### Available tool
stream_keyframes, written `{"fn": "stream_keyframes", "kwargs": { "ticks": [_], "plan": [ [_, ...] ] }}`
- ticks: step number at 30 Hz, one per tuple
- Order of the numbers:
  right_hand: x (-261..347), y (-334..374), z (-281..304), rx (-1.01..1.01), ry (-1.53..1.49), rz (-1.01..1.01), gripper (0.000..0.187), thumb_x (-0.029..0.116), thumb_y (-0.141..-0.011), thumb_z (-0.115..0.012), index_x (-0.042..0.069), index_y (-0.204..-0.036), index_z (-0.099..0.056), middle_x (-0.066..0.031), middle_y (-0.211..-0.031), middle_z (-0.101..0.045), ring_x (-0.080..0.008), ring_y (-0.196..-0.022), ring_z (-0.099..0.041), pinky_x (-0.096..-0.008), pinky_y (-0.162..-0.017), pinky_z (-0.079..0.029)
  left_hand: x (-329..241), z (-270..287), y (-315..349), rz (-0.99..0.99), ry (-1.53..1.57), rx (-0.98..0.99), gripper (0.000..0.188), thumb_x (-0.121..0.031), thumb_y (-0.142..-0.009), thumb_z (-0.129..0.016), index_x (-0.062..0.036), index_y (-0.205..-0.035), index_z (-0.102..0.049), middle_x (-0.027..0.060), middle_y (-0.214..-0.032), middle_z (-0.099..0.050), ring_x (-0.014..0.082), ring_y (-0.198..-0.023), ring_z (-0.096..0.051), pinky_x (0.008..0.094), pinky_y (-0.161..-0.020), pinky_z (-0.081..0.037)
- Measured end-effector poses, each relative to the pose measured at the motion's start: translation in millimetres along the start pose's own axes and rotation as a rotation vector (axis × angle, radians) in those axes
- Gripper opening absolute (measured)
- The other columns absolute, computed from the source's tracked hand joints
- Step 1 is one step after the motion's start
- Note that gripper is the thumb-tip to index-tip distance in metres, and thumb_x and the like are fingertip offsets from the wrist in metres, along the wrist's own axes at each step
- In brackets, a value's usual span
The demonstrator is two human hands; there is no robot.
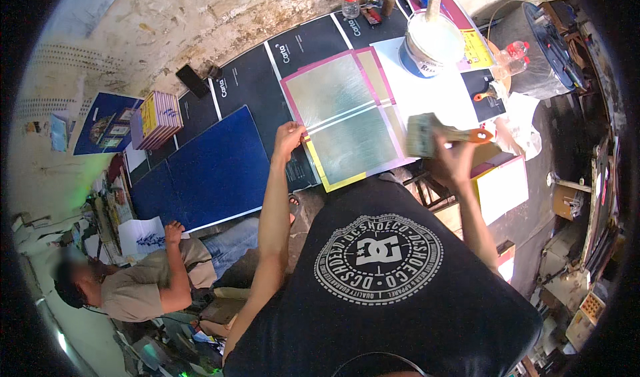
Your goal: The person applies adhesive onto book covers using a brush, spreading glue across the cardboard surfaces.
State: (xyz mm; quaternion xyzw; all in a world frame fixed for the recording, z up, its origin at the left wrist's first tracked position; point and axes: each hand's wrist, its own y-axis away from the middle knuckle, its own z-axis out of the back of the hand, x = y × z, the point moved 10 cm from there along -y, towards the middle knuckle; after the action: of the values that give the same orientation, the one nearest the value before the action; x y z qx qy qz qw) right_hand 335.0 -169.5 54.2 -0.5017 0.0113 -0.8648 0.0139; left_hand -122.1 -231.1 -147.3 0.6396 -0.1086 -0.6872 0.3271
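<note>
A cover sheet (pixel 353 138) with two grey-green panels and a pink and yellow border lies in front of me, glistening as if wet. My left hand (pixel 289 142) is closed at its left edge, with fingers pinching the border. In my right hand (pixel 455 160) is a wide flat brush (pixel 420 136) with an orange handle, its bristles near the sheet's right side; whether they touch it I cannot tell. Beneath, another similar sheet (pixel 379 77) shows along the upper right. A bucket (pixel 419 60) of white paste stands beyond, with a wooden stick (pixel 435 0) in it.
Dark blue boards (pixel 213 167) lie left on the black-covered table (pixel 250 87), beside stacked books (pixel 157 119) and a phone (pixel 193 82). Another person (pixel 143 280) sits at the left. A smaller brush (pixel 490 92) and plastic bottles (pixel 515 52) are at the right.
</note>
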Motion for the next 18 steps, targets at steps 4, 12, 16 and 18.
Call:
{"fn": "stream_keyframes", "kwargs": {
  "ticks": [4,12,16,18],
  "plan": [
    [53.3,25.6,-153.6,0.375,0.023,0.279,0.022,0.021,-0.085,-0.074,0.001,-0.093,-0.072,-0.0178,-0.089,-0.073,-0.0294,-0.088,-0.071,-0.0421,-0.083,-0.054,-1.7,-0.4,2.0,-0.002,-0.045,-0.049,0.017,-0.015,-0.082,-0.066,0.0013,-0.087,-0.066,0.0043,-0.071,-0.066,0.012,-0.059,-0.062,0.0289,-0.054,-0.047],
    [7.2,42.9,-150.8,0.231,0.128,-0.035,0.04,0.033,-0.088,-0.07,-0.007,-0.08,-0.071,-0.0199,-0.062,-0.066,-0.0252,-0.056,-0.068,-0.0386,-0.056,-0.052,2.9,17.6,-5.4,-0.104,-0.125,-0.23,0.034,-0.027,-0.077,-0.072,0.0023,-0.095,-0.071,0.0105,-0.082,-0.073,0.0182,-0.073,-0.07,0.0315,-0.068,-0.054],
    [-27.1,38.4,-88.6,0.183,0.444,-0.205,0.037,0.028,-0.088,-0.072,-0.008,-0.081,-0.072,-0.0211,-0.064,-0.068,-0.0222,-0.062,-0.071,-0.0402,-0.063,-0.055,6.0,24.4,4.4,-0.036,-0.072,-0.208,0.035,-0.024,-0.077,-0.072,0.0038,-0.098,-0.071,0.0127,-0.086,-0.074,0.0188,-0.074,-0.07,0.0327,-0.068,-0.055],
    [-54.9,32.2,-37.4,0.028,0.29,-0.045,0.03,0.024,-0.088,-0.073,-0.005,-0.082,-0.074,-0.0164,-0.072,-0.072,-0.0205,-0.071,-0.071,-0.0381,-0.067,-0.055,12.7,38.8,10.7,-0.033,0.009,-0.184,0.034,-0.021,-0.078,-0.071,0.0051,-0.099,-0.07,0.013,-0.086,-0.074,0.0192,-0.073,-0.07,0.0323,-0.068,-0.055]
  ]
}}
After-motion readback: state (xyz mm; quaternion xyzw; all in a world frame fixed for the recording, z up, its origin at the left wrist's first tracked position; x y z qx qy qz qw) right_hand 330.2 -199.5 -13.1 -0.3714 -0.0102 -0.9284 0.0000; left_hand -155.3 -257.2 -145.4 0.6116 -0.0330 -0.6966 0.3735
